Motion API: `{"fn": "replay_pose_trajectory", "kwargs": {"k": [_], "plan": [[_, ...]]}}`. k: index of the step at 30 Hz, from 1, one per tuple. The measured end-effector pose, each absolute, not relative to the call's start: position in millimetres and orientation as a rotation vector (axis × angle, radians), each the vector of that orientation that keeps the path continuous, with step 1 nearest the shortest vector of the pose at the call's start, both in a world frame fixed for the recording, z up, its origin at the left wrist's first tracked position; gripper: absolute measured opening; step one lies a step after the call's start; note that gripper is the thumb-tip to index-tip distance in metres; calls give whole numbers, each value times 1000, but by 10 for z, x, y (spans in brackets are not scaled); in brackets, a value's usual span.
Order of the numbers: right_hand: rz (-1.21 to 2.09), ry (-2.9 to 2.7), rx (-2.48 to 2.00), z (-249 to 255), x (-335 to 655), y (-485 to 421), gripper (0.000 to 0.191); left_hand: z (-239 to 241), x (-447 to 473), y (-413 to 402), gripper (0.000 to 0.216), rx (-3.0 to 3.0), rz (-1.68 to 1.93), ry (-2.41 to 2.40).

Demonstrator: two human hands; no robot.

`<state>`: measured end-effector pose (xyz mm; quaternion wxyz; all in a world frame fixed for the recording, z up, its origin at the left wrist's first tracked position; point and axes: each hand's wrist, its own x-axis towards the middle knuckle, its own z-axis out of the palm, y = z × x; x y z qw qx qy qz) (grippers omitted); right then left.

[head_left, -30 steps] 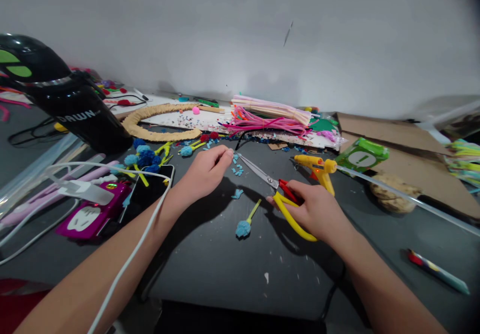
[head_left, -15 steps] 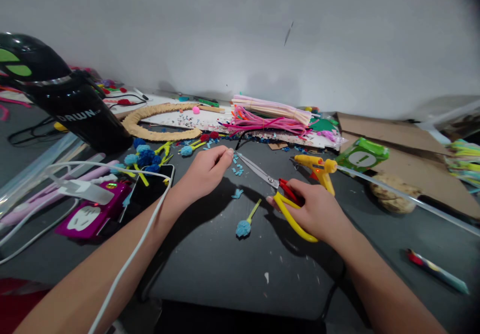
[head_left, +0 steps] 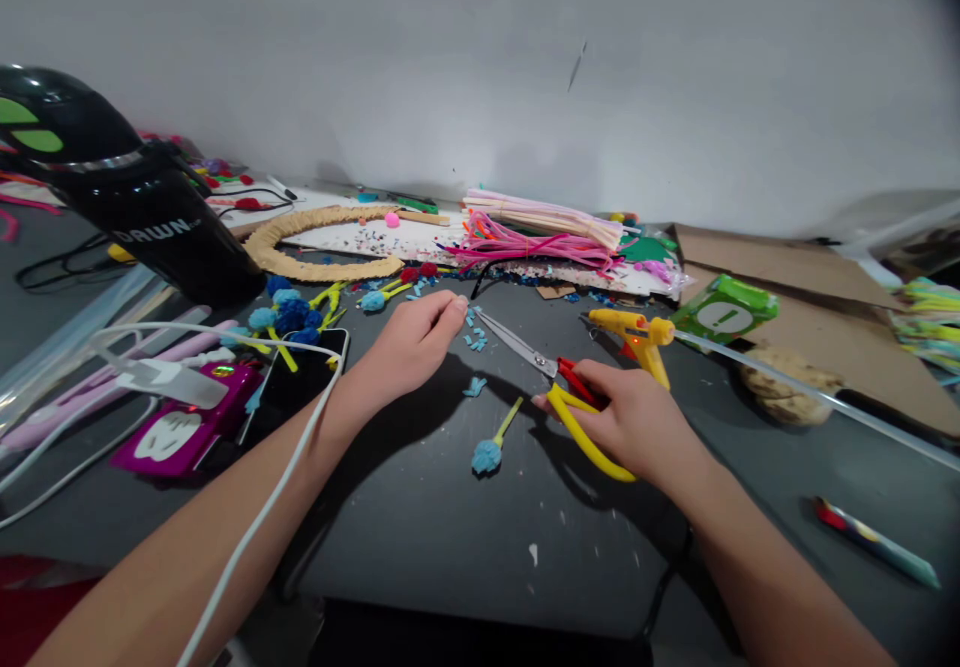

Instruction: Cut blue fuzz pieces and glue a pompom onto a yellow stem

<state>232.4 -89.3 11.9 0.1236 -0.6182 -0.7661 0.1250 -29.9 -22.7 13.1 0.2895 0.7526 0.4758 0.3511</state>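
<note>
left hand (head_left: 409, 347): fingers pressed together at the tips, contents too small to tell | right hand (head_left: 637, 422): fingers wrapped around yellow-handled scissors (head_left: 536, 357) over the table (head_left: 450, 547), blade tip just beside the left fingertips | blue pom-pom stick (head_left: 491, 447) lies between the hands | black appliance (head_left: 150, 232) reads "DAWN"

1. The left arm (head_left: 225, 537) comes in bare from 7 o'clock and runs toward 1 o'clock, with the wrist straight.
2. The left hand (head_left: 409, 347) lies palm down and knuckles up. Its fingers are drawn together, and thumb and forefinger meet in a pinch at the fingertips (head_left: 457, 304).
3. The right arm (head_left: 765, 587) comes in bare from 5 o'clock and reaches toward 11 o'clock.
4. The right hand (head_left: 637, 422) shows its back to the camera, fingers curled closed in the handles of the scissors (head_left: 525, 347).
5. The two hands are near each other but apart, the left at 10 o'clock from the right.
</note>
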Motion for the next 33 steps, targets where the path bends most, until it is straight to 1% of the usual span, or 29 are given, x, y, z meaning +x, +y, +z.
{"fn": "replay_pose_trajectory", "kwargs": {"k": [8,20,33], "plan": [[361,-2178,-1869,157,2325,-903,44,111,-307,-212,39,2005,942,1279],[348,-2247,-1820,133,2340,-890,45,136,-304,-219,39,1989,946,1276],[412,-2206,-1810,132,2338,-877,46,119,-308,-214,39,1968,951,1264]]}}
